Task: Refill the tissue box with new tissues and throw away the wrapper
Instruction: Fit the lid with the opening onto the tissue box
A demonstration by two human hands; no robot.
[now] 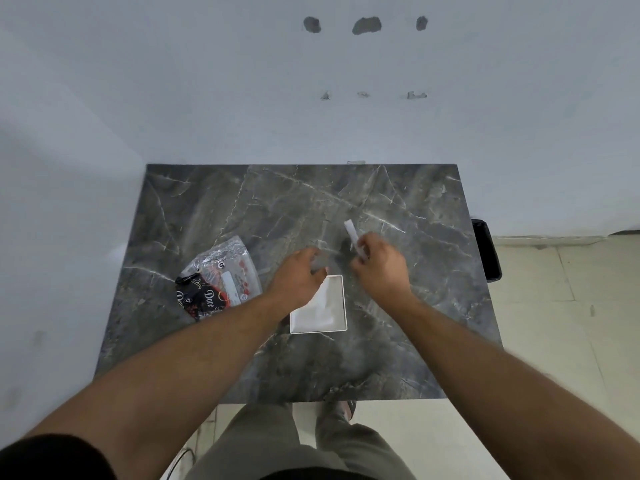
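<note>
A white square tissue box [337, 306] stands open near the middle of the dark marble table [398, 358], with white tissues inside. My left hand [299, 277] hovers over its far left corner, fingers curled downward; whether it grips anything is unclear. Just beyond the box's far right corner, my right hand [379, 265] is closed on a thin white flat piece [351, 232] that sticks up and away, blurred. To the left on the table lies a crumpled clear and black plastic wrapper [220, 278].
A black bin [486, 249] stands on the floor against the table's right edge. A white wall runs behind and left of the table. Tiled floor lies to the right. My legs are at the near edge.
</note>
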